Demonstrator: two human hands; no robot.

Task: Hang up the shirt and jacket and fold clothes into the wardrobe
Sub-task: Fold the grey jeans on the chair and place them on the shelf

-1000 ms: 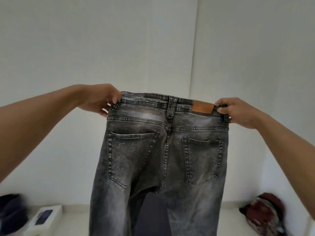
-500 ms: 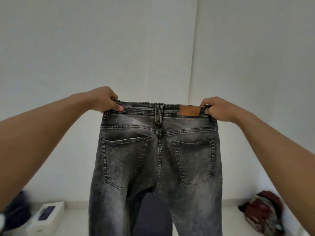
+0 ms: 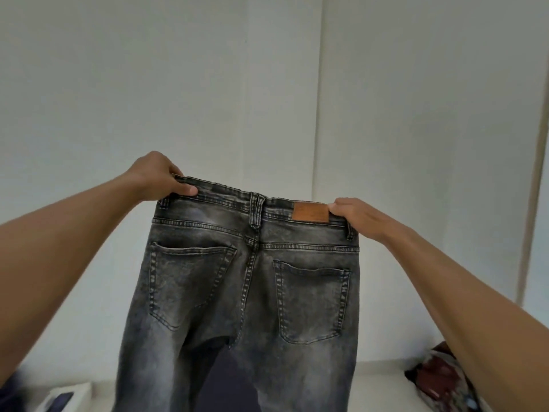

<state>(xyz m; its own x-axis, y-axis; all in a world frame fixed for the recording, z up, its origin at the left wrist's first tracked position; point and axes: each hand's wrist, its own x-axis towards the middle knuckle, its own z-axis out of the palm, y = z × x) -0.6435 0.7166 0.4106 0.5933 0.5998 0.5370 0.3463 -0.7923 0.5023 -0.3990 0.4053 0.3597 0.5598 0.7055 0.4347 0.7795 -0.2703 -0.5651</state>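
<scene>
A pair of grey washed jeans hangs in the air in front of me, back side towards me, with two back pockets and a brown leather patch on the waistband. My left hand pinches the left end of the waistband. My right hand grips the right end, next to the patch. The legs hang down out of the frame. The waistband slopes down to the right.
White wardrobe panels fill the background. A white surface runs below. On it lie a dark red patterned bundle at the right, a white box at the left and dark cloth at the far left.
Both hands have drawn closer together and shifted left with the jeans. The waistband now tilts, left end higher than the right.
</scene>
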